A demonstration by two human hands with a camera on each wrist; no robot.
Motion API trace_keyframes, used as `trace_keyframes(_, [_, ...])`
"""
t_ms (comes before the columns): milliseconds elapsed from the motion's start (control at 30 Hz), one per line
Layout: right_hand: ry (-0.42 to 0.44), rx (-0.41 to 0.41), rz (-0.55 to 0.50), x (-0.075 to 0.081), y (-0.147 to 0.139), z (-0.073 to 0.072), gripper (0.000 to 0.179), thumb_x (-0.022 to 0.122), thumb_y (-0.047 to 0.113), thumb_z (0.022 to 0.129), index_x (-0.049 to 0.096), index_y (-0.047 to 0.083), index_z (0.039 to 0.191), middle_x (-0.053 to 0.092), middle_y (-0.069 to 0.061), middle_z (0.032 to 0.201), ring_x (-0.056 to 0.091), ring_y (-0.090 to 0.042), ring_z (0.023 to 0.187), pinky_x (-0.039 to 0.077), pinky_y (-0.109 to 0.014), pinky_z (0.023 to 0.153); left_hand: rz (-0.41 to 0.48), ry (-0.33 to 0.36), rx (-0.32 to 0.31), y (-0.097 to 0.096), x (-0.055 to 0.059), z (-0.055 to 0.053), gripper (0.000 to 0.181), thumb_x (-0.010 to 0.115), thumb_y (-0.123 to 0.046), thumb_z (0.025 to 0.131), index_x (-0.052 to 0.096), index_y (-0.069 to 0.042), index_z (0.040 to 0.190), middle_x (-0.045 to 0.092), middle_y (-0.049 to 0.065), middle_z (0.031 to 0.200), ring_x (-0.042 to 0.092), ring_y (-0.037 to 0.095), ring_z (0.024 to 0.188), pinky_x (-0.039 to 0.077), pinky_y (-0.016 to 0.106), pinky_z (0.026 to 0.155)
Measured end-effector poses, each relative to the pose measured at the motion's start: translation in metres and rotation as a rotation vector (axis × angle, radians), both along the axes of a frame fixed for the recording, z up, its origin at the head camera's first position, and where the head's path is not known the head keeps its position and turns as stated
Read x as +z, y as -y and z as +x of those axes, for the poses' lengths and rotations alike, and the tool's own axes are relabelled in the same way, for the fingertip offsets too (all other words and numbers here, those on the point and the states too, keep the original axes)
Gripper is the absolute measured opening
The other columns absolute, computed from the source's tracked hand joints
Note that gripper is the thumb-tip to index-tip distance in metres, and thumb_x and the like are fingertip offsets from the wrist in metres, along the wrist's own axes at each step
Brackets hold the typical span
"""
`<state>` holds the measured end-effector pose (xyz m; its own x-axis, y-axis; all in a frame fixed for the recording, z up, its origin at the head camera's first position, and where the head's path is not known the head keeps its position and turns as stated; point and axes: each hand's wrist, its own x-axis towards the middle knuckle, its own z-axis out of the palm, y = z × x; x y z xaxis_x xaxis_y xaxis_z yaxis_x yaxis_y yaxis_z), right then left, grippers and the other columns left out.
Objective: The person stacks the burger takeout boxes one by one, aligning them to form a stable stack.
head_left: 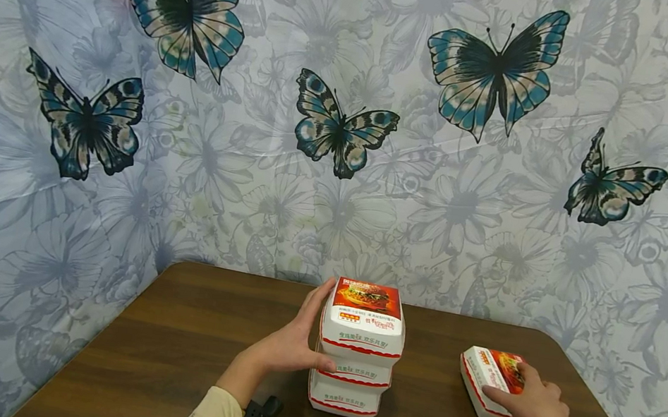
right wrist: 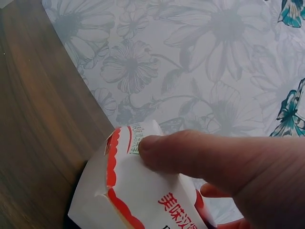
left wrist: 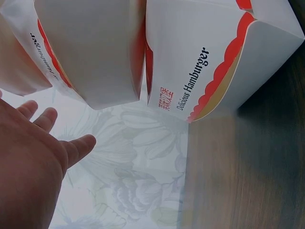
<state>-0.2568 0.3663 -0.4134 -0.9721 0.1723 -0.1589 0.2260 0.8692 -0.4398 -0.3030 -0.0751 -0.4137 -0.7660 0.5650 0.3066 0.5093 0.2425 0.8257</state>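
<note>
Three white-and-red hamburger boxes [head_left: 362, 341] stand stacked upright in the middle of the table, the top one showing a burger picture on its lid. At the left side of the stack is my left hand [head_left: 287, 346], its thumb across the front near the middle box and its fingers extended up along the side. The left wrist view shows several of those fingers spread beside the box walls. Over to the right, a single hamburger box [head_left: 479, 380] is held by my right hand [head_left: 537, 406], thumb on its near side; the right wrist view shows the thumb pressing the cardboard.
The dark brown wooden table [head_left: 182, 330] ends at a back edge close to a butterfly-patterned wall cloth [head_left: 331, 229]. Dark straps circle both wrists. Bare wood separates the stack from the single box.
</note>
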Motion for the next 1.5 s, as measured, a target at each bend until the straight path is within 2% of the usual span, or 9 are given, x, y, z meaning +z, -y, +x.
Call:
trace_keyframes(267, [-0.030, -0.004, 0.004, 0.003, 0.006, -0.002, 0.112, 0.061, 0.069, 0.085, 0.013, -0.008, 0.151, 0.016, -0.054, 0.135, 0.029, -0.074, 0.114, 0.035, -0.077, 0.091, 0.009, 0.017, -0.002, -0.001, 0.002, 0.001, 0.129, 0.084, -0.062, 0.069, -0.007, -0.045, 0.158, -0.005, -0.004, 0.167, 0.001, 0.028, 0.155, 0.020, 0.068, 0.116])
trace_keyframes(433, [-0.046, -0.005, 0.010, 0.004, 0.010, -0.004, 0.113, 0.060, 0.071, 0.084, 0.014, -0.007, 0.151, 0.016, -0.053, 0.136, 0.029, -0.074, 0.115, 0.036, -0.077, 0.090, 0.017, 0.002, -0.011, -0.001, 0.002, 0.002, 0.128, 0.084, -0.063, 0.068, -0.007, -0.046, 0.157, -0.005, -0.003, 0.167, 0.001, 0.029, 0.155, 0.019, 0.069, 0.116])
trace_keyframes(700, [-0.125, 0.010, 0.069, 0.007, 0.016, -0.009, 0.112, 0.059, 0.074, 0.083, 0.020, -0.005, 0.151, 0.021, -0.051, 0.138, 0.032, -0.074, 0.118, 0.039, -0.076, 0.088, 0.008, 0.011, -0.001, -0.001, 0.001, 0.001, 0.128, 0.084, -0.061, 0.070, -0.007, -0.045, 0.158, -0.004, -0.004, 0.167, 0.001, 0.027, 0.155, 0.020, 0.067, 0.117])
trace_keyframes(833, [-0.171, 0.015, 0.087, 0.008, 0.019, -0.011, 0.111, 0.059, 0.076, 0.083, 0.021, -0.003, 0.152, 0.023, -0.049, 0.139, 0.033, -0.073, 0.118, 0.039, -0.076, 0.088, 0.011, 0.014, -0.007, -0.001, 0.002, 0.001, 0.128, 0.085, -0.057, 0.071, -0.007, -0.041, 0.159, -0.005, -0.003, 0.167, 0.001, 0.028, 0.155, 0.020, 0.067, 0.117])
trace_keyframes(1000, [-0.250, -0.005, 0.072, 0.011, 0.025, -0.010, 0.110, 0.061, 0.075, 0.082, 0.024, -0.001, 0.153, 0.024, -0.048, 0.141, 0.034, -0.071, 0.118, 0.039, -0.075, 0.088, 0.012, 0.018, -0.007, -0.001, 0.001, 0.001, 0.127, 0.085, -0.057, 0.070, -0.007, -0.046, 0.157, -0.004, -0.004, 0.166, 0.003, 0.027, 0.154, 0.022, 0.066, 0.117])
trace_keyframes(1267, [-0.403, -0.032, 0.056, 0.016, 0.039, -0.007, 0.104, 0.066, 0.069, 0.082, 0.031, 0.000, 0.151, 0.028, -0.043, 0.143, 0.036, -0.065, 0.118, 0.039, -0.073, 0.088, 0.012, 0.026, -0.005, -0.001, 0.001, 0.001, 0.127, 0.085, -0.057, 0.071, -0.006, -0.046, 0.157, -0.003, -0.004, 0.166, 0.003, 0.028, 0.154, 0.021, 0.067, 0.117])
trace_keyframes(1500, [-0.472, -0.029, 0.032, 0.019, 0.046, -0.007, 0.102, 0.067, 0.067, 0.083, 0.030, 0.002, 0.153, 0.030, -0.040, 0.145, 0.035, -0.063, 0.120, 0.038, -0.073, 0.090, 0.011, 0.022, -0.007, -0.001, 0.002, 0.001, 0.127, 0.085, -0.058, 0.071, -0.006, -0.045, 0.158, -0.004, -0.005, 0.166, 0.003, 0.027, 0.154, 0.021, 0.067, 0.116])
